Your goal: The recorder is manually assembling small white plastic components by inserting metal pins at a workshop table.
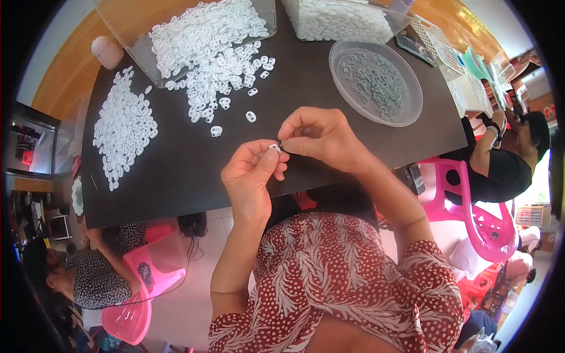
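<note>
Above the near part of the dark table, my left hand (250,173) pinches a small white plastic piece (274,148) between thumb and fingertips. My right hand (323,141) meets it there, thumb and forefinger pressed together at the piece's right side. Something small and dark shows between the two hands, too tiny to name. Beyond my hands lie a few loose white two-holed oval pieces (251,117), like those in the larger heap (218,76). At the right, a round clear dish (415,101) holds many small grey-green parts (379,85).
A clear bin (130,56) lies tipped toward me, spilling white pieces. Another clear bin (306,26) of white pieces stands at the back. A second white pile (123,129) spreads at left, near a pinkish jar (107,52). A phone (415,48) lies back right. People sit on pink chairs (465,200) either side.
</note>
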The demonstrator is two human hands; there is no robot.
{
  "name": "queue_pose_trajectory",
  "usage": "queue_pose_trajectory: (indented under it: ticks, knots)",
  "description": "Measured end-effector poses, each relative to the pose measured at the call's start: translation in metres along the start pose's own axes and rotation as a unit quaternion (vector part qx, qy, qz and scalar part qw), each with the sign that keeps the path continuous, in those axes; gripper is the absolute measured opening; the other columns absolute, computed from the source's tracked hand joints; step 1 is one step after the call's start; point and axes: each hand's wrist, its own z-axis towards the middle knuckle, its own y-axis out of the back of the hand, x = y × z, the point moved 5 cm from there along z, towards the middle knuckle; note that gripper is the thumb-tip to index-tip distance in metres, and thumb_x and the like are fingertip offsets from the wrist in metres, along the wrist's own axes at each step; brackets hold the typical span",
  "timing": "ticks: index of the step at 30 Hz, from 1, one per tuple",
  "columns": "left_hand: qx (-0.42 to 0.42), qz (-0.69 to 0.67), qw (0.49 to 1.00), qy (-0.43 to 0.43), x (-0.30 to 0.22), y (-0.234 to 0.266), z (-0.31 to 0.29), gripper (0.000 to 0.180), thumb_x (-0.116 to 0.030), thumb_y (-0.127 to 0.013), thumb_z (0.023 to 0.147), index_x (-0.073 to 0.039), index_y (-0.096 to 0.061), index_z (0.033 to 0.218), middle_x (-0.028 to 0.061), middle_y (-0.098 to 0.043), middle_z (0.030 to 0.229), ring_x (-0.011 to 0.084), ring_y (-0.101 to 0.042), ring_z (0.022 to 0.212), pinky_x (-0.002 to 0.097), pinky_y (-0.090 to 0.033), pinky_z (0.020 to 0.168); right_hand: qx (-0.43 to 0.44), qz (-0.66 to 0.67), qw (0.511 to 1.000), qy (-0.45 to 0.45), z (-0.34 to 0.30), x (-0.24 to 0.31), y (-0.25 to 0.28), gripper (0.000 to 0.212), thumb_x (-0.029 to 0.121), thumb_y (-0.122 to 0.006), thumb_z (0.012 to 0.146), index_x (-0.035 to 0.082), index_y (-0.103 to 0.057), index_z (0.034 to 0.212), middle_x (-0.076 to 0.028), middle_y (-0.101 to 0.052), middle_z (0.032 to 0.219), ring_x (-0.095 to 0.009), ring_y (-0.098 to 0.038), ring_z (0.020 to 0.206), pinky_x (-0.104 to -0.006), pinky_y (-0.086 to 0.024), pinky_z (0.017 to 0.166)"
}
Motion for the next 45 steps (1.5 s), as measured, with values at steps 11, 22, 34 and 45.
queue_pose_trajectory:
  ticks: [11, 22, 34, 45]
  knots:
    - [-0.009, 0.022, 0.999, -0.028, 0.000, 0.004, -0.006, 0.009, -0.002, -0.061, 0.085, 0.004, -0.060, 0.091, 0.0098, -0.064, 0.077, 0.0111, -0.057, 0.063, 0.0204, -0.044, 0.054, 0.009, -0.003, 1.000, -0.007, -0.003, -0.001, -0.007, 0.011, 0.002, -0.067, 0.078, -0.003, -0.060, 0.085, -0.002, -0.061, 0.074, -0.005, -0.056, 0.069, -0.0206, -0.045, 0.062]
    - [-0.042, 0.076, 0.993, -0.086, -0.001, 0.007, -0.012, 0.008, -0.002, -0.060, 0.086, 0.004, -0.061, 0.091, 0.0062, -0.062, 0.075, 0.0087, -0.055, 0.061, 0.0196, -0.044, 0.053, -0.002, -0.021, 1.000, -0.004, -0.002, -0.004, -0.015, 0.010, 0.002, -0.065, 0.078, -0.003, -0.060, 0.084, -0.002, -0.061, 0.073, -0.005, -0.056, 0.067, -0.0210, -0.045, 0.060]
    - [-0.070, 0.048, 0.992, -0.088, 0.001, 0.021, -0.010, 0.009, -0.003, -0.059, 0.087, 0.004, -0.061, 0.091, 0.0073, -0.063, 0.075, 0.0088, -0.055, 0.060, 0.0196, -0.044, 0.052, -0.038, -0.003, 0.999, 0.019, 0.001, -0.017, -0.031, 0.006, 0.001, -0.059, 0.081, -0.004, -0.058, 0.085, -0.005, -0.062, 0.073, -0.009, -0.058, 0.067, -0.0235, -0.047, 0.061]
    - [-0.093, 0.086, 0.981, -0.146, 0.003, 0.024, -0.016, 0.010, -0.003, -0.058, 0.088, 0.004, -0.061, 0.094, 0.0036, -0.062, 0.075, 0.0066, -0.055, 0.062, 0.0184, -0.044, 0.053, -0.066, -0.219, 0.967, 0.110, 0.001, -0.015, -0.046, 0.005, 0.003, -0.057, 0.080, 0.000, -0.053, 0.079, -0.011, -0.054, 0.073, -0.026, -0.054, 0.071, -0.0354, -0.044, 0.065]
